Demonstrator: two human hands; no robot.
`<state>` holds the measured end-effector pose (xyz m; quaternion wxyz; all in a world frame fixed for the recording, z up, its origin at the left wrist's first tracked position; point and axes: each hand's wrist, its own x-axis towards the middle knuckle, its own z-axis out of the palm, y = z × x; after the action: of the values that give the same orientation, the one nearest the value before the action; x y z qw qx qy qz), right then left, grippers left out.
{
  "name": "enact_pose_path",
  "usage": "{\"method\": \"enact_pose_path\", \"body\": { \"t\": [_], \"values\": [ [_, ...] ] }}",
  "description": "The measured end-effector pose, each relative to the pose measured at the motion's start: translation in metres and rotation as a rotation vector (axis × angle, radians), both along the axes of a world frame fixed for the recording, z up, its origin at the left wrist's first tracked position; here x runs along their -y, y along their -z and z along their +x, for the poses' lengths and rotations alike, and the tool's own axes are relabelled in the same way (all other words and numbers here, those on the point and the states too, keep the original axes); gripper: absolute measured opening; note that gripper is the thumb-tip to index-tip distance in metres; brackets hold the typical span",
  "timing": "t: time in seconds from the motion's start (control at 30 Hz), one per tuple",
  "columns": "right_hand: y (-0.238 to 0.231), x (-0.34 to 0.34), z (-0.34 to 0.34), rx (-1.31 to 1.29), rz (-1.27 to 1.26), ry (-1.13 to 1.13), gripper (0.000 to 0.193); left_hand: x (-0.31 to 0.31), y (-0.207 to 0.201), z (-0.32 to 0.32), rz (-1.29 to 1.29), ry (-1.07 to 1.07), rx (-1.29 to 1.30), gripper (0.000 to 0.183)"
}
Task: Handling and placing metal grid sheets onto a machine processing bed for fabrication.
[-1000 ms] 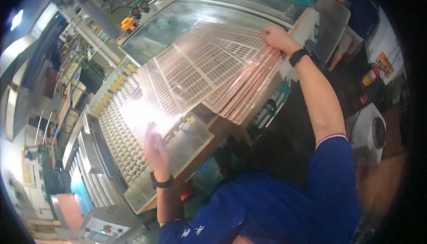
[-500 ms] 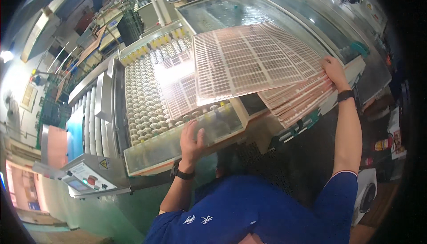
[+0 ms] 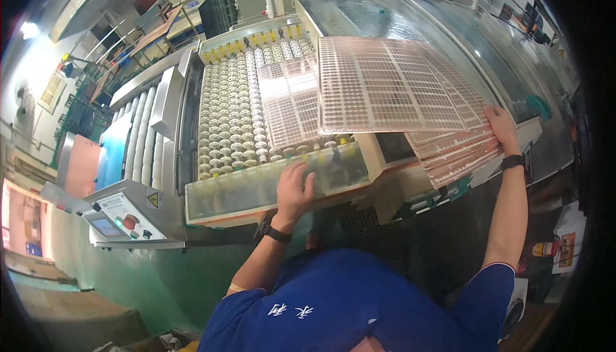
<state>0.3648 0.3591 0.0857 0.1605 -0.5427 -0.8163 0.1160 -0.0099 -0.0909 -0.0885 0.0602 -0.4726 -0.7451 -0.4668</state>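
Note:
A copper-coloured perforated panel (image 3: 391, 85) lies flat over the machine's right side, its near right corner under my right hand (image 3: 502, 128). That hand rests on the top of a stack of similar copper panels (image 3: 459, 156) on a ledge. Another panel (image 3: 292, 111) lies on the conveyor of white and yellow rollers (image 3: 228, 118). My left hand (image 3: 294, 190) presses flat with spread fingers on the clear front cover (image 3: 256, 188) of the conveyor, holding nothing. Both wrists wear black bands.
A grey control box (image 3: 122, 220) with a small screen and buttons sticks out at the left. A glass-topped machine section (image 3: 410, 18) runs behind the panels. Pink sheets (image 3: 80, 166) lie at the far left. Racks and another person stand far back.
The view has swung left, so the roller conveyor now fills the centre. The top panel has slid further off the stack toward the rollers. My left hand stays on the front cover.

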Motion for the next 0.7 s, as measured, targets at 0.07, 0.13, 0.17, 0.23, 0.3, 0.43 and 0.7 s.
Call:
{"method": "enact_pose_path", "body": {
  "t": [0.07, 0.13, 0.17, 0.23, 0.3, 0.43, 0.7],
  "values": [
    [-0.011, 0.014, -0.012, 0.000, -0.021, -0.021, 0.072, 0.002, 0.000, 0.000, -0.008, -0.016, -0.018, 0.026],
    [-0.014, 0.021, -0.016, 0.001, -0.039, -0.037, 0.066, 0.002, 0.001, 0.000, -0.013, -0.027, -0.037, 0.026],
    [-0.011, 0.020, -0.013, -0.021, -0.027, -0.033, 0.061, 0.002, 0.002, 0.000, -0.012, -0.024, -0.044, 0.025],
    [-0.007, 0.018, -0.010, -0.042, -0.013, -0.037, 0.057, 0.002, 0.003, 0.000, -0.011, -0.029, -0.050, 0.024],
    [-0.003, 0.015, -0.010, -0.056, 0.035, -0.044, 0.056, 0.002, 0.002, -0.001, -0.002, -0.022, -0.050, 0.022],
    [0.009, -0.005, -0.014, -0.044, -0.024, -0.028, 0.054, 0.004, 0.006, -0.003, 0.008, -0.040, -0.057, 0.021],
    [0.049, -0.114, 0.064, 0.014, -0.035, -0.274, 0.052, -0.003, 0.018, 0.007, -0.015, -0.030, -0.075, 0.012]
  ]
}}
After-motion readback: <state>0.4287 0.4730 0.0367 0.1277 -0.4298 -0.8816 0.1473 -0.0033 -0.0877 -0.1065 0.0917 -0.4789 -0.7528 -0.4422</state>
